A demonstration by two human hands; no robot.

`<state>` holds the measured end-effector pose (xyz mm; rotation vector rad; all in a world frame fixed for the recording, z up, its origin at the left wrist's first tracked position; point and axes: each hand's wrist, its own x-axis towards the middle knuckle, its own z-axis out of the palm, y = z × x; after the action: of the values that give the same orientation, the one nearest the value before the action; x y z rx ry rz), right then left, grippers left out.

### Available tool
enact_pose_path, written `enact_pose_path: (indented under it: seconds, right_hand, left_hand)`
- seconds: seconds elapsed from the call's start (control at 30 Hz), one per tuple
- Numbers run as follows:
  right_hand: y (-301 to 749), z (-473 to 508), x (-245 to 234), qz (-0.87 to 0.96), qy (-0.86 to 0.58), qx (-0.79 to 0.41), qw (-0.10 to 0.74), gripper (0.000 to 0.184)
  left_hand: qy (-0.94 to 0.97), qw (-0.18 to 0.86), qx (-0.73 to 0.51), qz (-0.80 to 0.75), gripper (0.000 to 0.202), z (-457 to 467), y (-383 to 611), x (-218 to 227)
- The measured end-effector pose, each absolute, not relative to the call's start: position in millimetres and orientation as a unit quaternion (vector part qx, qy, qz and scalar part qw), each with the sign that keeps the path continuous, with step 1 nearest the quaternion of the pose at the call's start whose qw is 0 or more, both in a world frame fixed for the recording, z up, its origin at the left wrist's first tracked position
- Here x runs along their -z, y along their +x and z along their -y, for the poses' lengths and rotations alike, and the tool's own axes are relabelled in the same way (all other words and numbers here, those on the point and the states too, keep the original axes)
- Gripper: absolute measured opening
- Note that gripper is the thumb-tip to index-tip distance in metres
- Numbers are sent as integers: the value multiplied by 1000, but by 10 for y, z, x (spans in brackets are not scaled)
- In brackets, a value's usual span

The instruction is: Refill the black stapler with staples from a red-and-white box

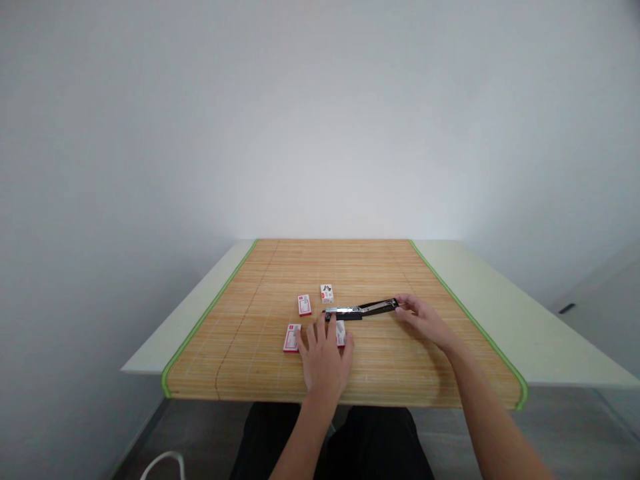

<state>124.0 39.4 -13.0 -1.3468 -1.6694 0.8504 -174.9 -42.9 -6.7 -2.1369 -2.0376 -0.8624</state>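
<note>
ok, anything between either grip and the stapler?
Nothing visible at the right grip, on the right end of the stapler. On its near side, a small box lies partly hidden by the left grip, which seems to reach past it.

The left hand (324,363) is bare, with slender fingers and a short thumb, and joins a narrow wrist and a smooth, bare left forearm (303,440). The right hand (423,320) is bare too, its right forearm (483,407) bare and widening toward the elbow. Below the near edge of the white rectangular table (540,343) are plain black cloth trousers (383,440), rounded over both legs, their finer details lost in the dark.
</note>
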Motion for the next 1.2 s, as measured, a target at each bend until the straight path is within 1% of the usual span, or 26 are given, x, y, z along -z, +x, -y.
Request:
enact_pose_path:
  seconds: [0.07, 0.1, 0.2, 0.23, 0.3, 0.43, 0.6, 0.73, 0.97, 1.07, 1.2]
  right_hand:
    - [1198, -357, 62, 659, -551, -311, 407, 46]
    - [1151, -341, 3, 661, -560, -278, 416, 45]
    - [864, -287, -197, 691, -558, -122, 444, 38]
    - [721, -266, -250, 715, -543, -85, 432, 34]
    - [394, -223, -308, 765, -514, -57, 383, 28]
    - [-173, -167, -263, 790, -533, -47, 298, 23]
    - [-438, -197, -177, 784, -562, -43, 259, 22]
    - [-509, -233, -141, 775, -569, -52, 271, 18]
    - [-595, -317, -31, 719, -604, -93, 330, 15]
    - [-637, -372, -11, 706, -605, -99, 355, 15]
    - [-697, -431, 16, 709, -593, -104, 366, 15]
  left_hand:
    - [-695, 33, 281, 661, 47, 428, -1750, 73]
    - [-696, 34, 281, 660, 48, 428, -1751, 76]
    - [-698, 35, 279, 658, 48, 430, -1754, 77]
    - [-698, 34, 279, 658, 48, 431, -1754, 74]
    - [-698, 35, 280, 658, 48, 437, -1754, 66]
    - [-699, 40, 280, 657, 48, 448, -1762, 60]
    - [-704, 43, 275, 653, 51, 447, -1782, 82]
    - [-708, 42, 267, 653, 53, 443, -1791, 94]
    - [-711, 34, 253, 655, 59, 442, -1804, 91]
    - [-710, 29, 255, 655, 59, 447, -1794, 74]
    - [-699, 17, 264, 664, 56, 462, -1770, 37]
